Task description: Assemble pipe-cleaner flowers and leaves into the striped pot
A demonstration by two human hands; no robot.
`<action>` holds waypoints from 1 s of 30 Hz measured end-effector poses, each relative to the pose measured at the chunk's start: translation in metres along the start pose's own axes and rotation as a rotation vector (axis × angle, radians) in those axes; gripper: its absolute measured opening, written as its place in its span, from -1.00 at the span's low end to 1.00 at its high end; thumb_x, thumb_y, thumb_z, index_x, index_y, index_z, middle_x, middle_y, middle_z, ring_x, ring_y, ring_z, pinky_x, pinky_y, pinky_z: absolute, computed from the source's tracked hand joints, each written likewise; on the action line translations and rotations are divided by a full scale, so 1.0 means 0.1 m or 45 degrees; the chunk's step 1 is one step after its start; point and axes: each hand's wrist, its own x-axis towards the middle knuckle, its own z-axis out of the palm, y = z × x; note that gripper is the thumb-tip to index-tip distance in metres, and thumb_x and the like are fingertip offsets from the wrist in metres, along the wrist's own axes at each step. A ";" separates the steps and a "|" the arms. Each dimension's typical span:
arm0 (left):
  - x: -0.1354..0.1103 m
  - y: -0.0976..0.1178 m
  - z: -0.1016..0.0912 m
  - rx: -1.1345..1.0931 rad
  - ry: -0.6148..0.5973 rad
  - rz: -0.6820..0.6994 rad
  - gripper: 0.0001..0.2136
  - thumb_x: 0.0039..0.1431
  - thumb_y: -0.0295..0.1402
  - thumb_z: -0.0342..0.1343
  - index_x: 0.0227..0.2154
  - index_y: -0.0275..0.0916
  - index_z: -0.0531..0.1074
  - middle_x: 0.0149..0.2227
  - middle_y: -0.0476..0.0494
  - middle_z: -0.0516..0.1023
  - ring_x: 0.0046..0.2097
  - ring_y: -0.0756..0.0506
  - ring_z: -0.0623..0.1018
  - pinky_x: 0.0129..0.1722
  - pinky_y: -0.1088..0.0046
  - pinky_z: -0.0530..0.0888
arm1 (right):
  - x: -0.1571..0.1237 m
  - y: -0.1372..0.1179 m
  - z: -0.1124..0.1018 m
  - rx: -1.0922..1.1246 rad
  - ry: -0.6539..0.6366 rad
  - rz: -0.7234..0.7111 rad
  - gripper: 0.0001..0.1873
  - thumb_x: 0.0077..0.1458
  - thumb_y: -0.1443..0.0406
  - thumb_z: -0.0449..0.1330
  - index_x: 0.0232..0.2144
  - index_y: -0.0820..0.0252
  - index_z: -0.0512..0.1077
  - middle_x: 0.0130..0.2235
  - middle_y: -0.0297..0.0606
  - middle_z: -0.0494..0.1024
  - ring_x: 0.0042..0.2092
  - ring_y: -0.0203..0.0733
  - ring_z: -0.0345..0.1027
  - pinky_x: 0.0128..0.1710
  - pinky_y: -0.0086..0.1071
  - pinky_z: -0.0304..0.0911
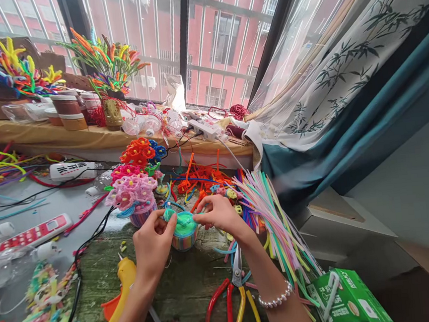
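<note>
My left hand [152,243] pinches a curled teal pipe cleaner [169,215] between thumb and fingers, over the left rim of a small striped pot [184,242] with a bright green filling. On the pot's right side my right hand [219,213] has thumb and fingertips closed on what looks like the other end of the teal strand, which crosses above the filling. Just behind the left hand stands a finished pot of pink fuzzy flowers [131,193]. A yellow glue gun [126,275] lies beside my left forearm. Near my right forearm are cutting tools with red and yellow handles [237,285].
A bundle of pastel pipe cleaners [270,211] lies on the right, near a green milk carton [351,297]. Orange pipe-cleaner pieces [204,177] are heaped behind the pot. Black cables [78,265], plastic bottles and a white-and-red remote [35,233] fill the left. Bouquets line the windowsill [183,146].
</note>
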 end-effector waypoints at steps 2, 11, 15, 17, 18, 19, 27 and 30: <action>0.00 -0.01 0.01 0.018 0.016 0.003 -0.64 0.05 0.06 0.09 -0.44 -0.16 0.44 -0.67 0.12 0.29 -0.57 -0.01 0.30 -0.50 0.46 0.23 | 0.00 0.00 -0.01 0.010 0.000 0.021 -0.86 -0.14 0.45 0.35 -0.52 0.20 0.45 -0.73 -0.48 0.42 -0.60 -0.29 0.43 -0.56 -0.53 0.26; 0.00 -0.01 0.03 0.044 0.026 0.029 -0.63 0.07 0.06 0.08 -0.41 -0.18 0.45 -0.63 0.10 0.35 -0.55 -0.01 0.32 -0.48 0.47 0.26 | 0.02 0.04 -0.03 0.112 -0.077 0.104 -0.86 -0.10 0.46 0.36 -0.51 0.23 0.46 -0.70 -0.46 0.45 -0.62 -0.32 0.40 -0.61 -0.55 0.22; 0.01 -0.01 0.01 0.044 0.030 0.044 -0.63 0.07 0.05 0.08 -0.37 -0.18 0.49 -0.63 0.09 0.37 -0.55 -0.02 0.33 -0.49 0.47 0.28 | 0.06 0.12 -0.04 0.179 -0.135 0.116 -0.87 -0.07 0.43 0.38 -0.46 0.26 0.48 -0.66 -0.43 0.49 -0.60 -0.35 0.41 -0.59 -0.58 0.22; 0.01 -0.02 0.00 0.044 0.031 0.049 -0.62 0.07 0.05 0.07 -0.35 -0.18 0.50 -0.63 0.09 0.37 -0.55 -0.02 0.34 -0.49 0.47 0.28 | 0.08 0.16 -0.04 0.207 -0.161 0.119 -0.86 -0.06 0.39 0.40 -0.45 0.28 0.49 -0.65 -0.42 0.50 -0.61 -0.36 0.40 -0.60 -0.57 0.22; 0.02 -0.02 0.00 0.045 0.032 0.050 -0.62 0.06 0.05 0.08 -0.35 -0.18 0.51 -0.64 0.09 0.37 -0.55 -0.02 0.34 -0.49 0.46 0.28 | 0.09 0.18 -0.04 0.217 -0.173 0.119 -0.85 -0.06 0.37 0.41 -0.45 0.29 0.49 -0.65 -0.42 0.50 -0.62 -0.35 0.39 -0.60 -0.56 0.22; 0.02 -0.03 0.00 0.047 0.034 0.052 -0.62 0.06 0.05 0.08 -0.36 -0.18 0.51 -0.64 0.09 0.36 -0.56 -0.02 0.34 -0.50 0.46 0.28 | 0.10 0.19 -0.04 0.226 -0.183 0.118 -0.83 -0.06 0.35 0.42 -0.44 0.29 0.50 -0.65 -0.42 0.50 -0.62 -0.35 0.39 -0.60 -0.55 0.22; 0.04 -0.05 0.01 0.055 0.023 0.052 -0.63 0.04 0.04 0.08 -0.36 -0.17 0.52 -0.65 0.09 0.37 -0.56 -0.02 0.33 -0.51 0.47 0.28 | 0.12 0.22 -0.06 0.233 -0.239 0.071 -0.70 -0.02 0.17 0.46 -0.38 0.30 0.52 -0.64 -0.41 0.49 -0.59 -0.33 0.41 -0.58 -0.54 0.23; 0.03 -0.06 0.00 0.049 0.009 0.049 -0.60 0.05 0.06 0.08 -0.33 -0.18 0.53 -0.63 0.07 0.39 -0.55 -0.03 0.35 -0.49 0.46 0.29 | 0.08 0.23 -0.19 0.216 -0.234 0.034 -0.63 0.05 0.06 0.40 -0.29 0.27 0.53 -0.55 -0.39 0.52 -0.54 -0.33 0.44 -0.53 -0.51 0.27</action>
